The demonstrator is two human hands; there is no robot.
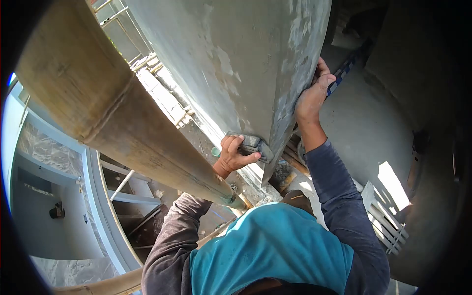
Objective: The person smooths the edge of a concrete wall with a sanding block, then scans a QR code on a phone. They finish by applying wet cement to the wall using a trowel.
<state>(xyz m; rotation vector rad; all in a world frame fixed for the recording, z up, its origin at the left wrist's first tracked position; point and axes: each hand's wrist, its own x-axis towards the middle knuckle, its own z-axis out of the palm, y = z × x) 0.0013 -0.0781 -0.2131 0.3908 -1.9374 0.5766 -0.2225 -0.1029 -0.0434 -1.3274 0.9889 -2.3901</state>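
A tall grey column point(246, 64) with patchy, pale smears rises in front of me. Low on its face, my left hand point(233, 153) is closed on a dark grey, worn block point(256, 147), possibly a sanding block, which lies against the column near its corner. My fingers bend over the block's left end and the thumb lies along its near side. Higher up, my right hand point(313, 97) rests against the column's right side, its thumb apart from the fingers. Part of those fingers is hidden. Beside that hand is a blue-and-dark checked strip point(342, 73).
A thick bamboo pole point(123, 105) slants close by on the left, crossing in front of my left forearm. Further left is a curved, pale-blue framed structure point(96, 196). Slatted white pieces point(383, 216) lie low on the right. Debris and a green container point(215, 151) are below.
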